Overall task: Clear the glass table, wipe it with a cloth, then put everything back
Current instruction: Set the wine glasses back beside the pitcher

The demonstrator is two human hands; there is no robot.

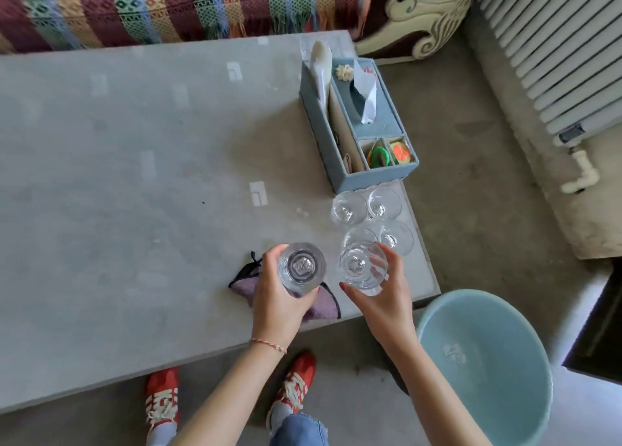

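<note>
Room: bare concrete floor, striped sofa behind, white radiator at the side. The glass table fills the middle of the view; the blue organiser box at its far corner is taken as landmark.

Just on the near side of the box: four stemmed glasses grouped close together, some touching. Nearer still to the person, the purple cloth lies flat by the table's front edge.

Left hand: fingers wrapped round a clear tumbler, held above the cloth. Right hand: fingers curled round another stemmed glass, held just short of the group. Off the table corner, on the person's side of the box, a pale blue bin stands on the floor.

Judgement: likely the putting-back stage.

Risks:
- Held stemware clinking the group on the way down; the gap is tight.
- Group sits near the table edge; a nudge could send one to the floor.
- Tumbler landing on the cloth would stand unevenly.
</note>
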